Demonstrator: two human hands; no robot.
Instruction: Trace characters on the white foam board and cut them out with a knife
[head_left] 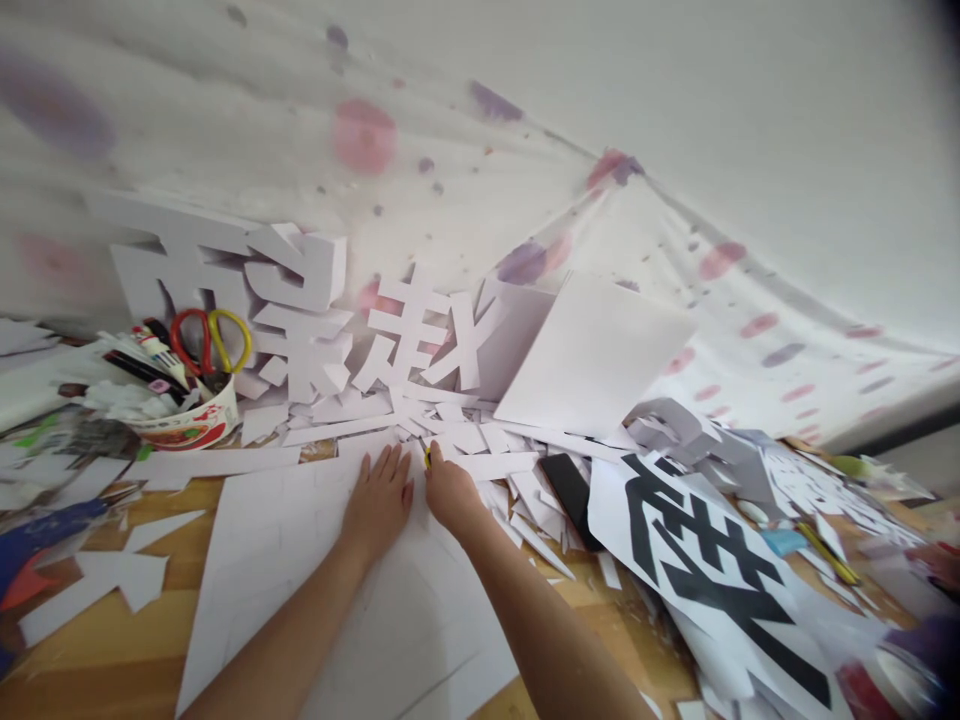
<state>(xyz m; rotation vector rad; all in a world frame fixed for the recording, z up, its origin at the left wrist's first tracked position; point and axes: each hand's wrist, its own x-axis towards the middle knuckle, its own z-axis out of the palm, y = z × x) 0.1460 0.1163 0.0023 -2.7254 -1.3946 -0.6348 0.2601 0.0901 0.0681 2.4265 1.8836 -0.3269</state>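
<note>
A large white sheet of board [300, 600] with faint drawn lines lies on the wooden table in front of me. My left hand [380, 500] rests flat on its far part, fingers stretched out, holding nothing. Close beside it, my right hand [452, 492] is closed around a yellow and black utility knife [428, 457], mostly hidden by the fingers. The knife is at the sheet's far edge; its blade does not show clearly. Narrow white offcuts [465, 437] lie just beyond both hands.
White cut-out characters [420, 330] and a blank white panel [592, 350] stand at the back. A tub [187, 425] holds scissors [210, 340] and pens. To the right lie a black phone [571, 495], a printed character sheet [712, 560] and another yellow knife [829, 553].
</note>
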